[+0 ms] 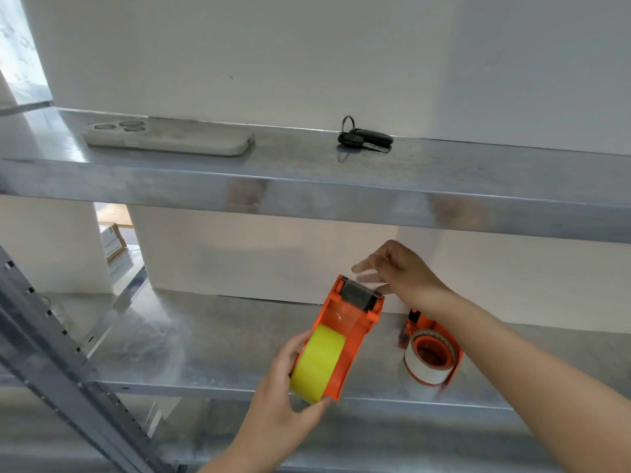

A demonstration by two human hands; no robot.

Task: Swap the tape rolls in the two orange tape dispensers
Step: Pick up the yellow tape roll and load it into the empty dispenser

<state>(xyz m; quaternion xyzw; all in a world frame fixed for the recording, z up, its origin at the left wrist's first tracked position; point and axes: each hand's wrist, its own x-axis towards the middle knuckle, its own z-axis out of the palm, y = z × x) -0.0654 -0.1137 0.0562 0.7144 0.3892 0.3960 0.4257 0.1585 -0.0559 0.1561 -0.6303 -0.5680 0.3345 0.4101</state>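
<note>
My left hand (pixel 290 390) grips an orange tape dispenser (pixel 355 329) by its round end, holding it above the front of the lower metal shelf (pixel 205 353). A yellow tape roll (pixel 319 363) sits in it. My right hand (pixel 399 271) hovers at the dispenser's cutter end, fingers apart and blurred, touching or nearly touching the blade area. A second orange tape dispenser (pixel 456 365) lies on the shelf to the right, under my right forearm, with a white tape roll (pixel 423 368) in it.
On the upper metal shelf (pixel 307 186) lie a phone in a pale case (pixel 170 138) and a bunch of keys (pixel 365 138). A perforated steel upright (pixel 68 363) crosses the lower left. Boxes (pixel 111 238) sit behind at left. A white wall backs both shelves.
</note>
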